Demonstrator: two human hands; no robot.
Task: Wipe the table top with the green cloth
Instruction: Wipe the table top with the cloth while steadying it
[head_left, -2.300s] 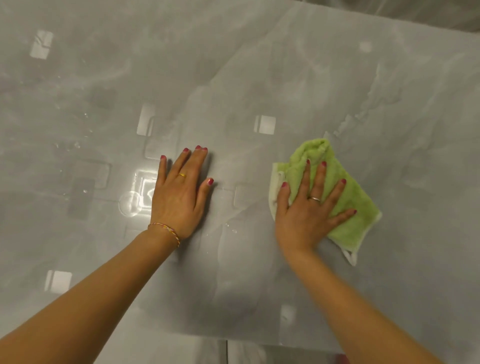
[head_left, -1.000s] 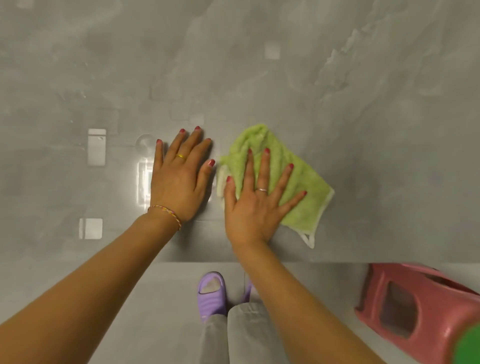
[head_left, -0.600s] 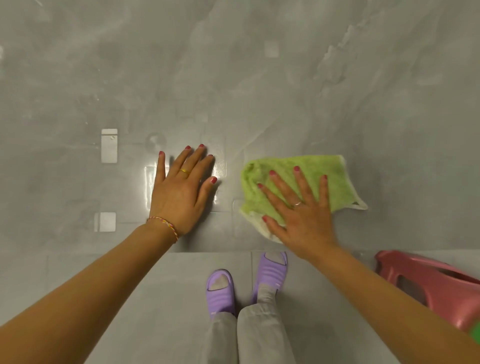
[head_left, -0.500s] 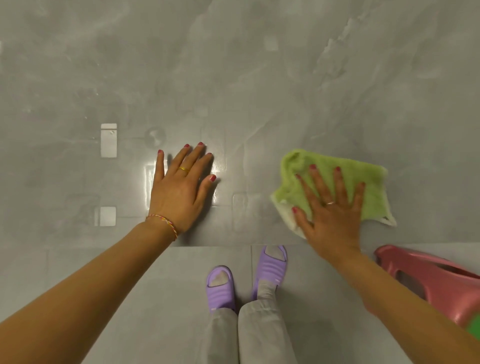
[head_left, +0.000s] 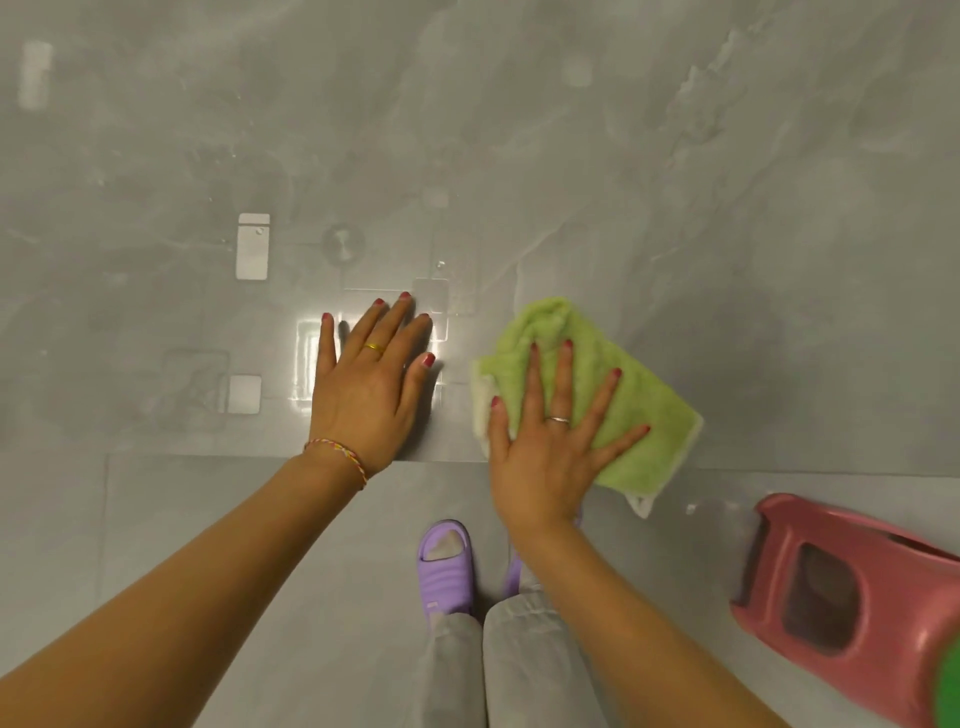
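Observation:
The green cloth (head_left: 634, 410) lies flat on the glossy grey table top (head_left: 675, 182), at its near edge, with one corner hanging just over the edge. My right hand (head_left: 550, 441) presses on the cloth with fingers spread and straight. To the left of the cloth, my left hand (head_left: 369, 384) rests flat on the bare table, fingers straight and palm down. A narrow gap of table separates the two hands.
The table's near edge (head_left: 208, 456) runs across the view below my hands. A pink plastic stool (head_left: 852, 603) stands on the floor at the lower right. My feet in purple slippers (head_left: 447, 566) are below the edge. Ceiling lights reflect on the table top.
My right hand has slid the cloth back to the left, closer to my left hand, and turned it so the fingers point away from me. The left hand has stayed in place.

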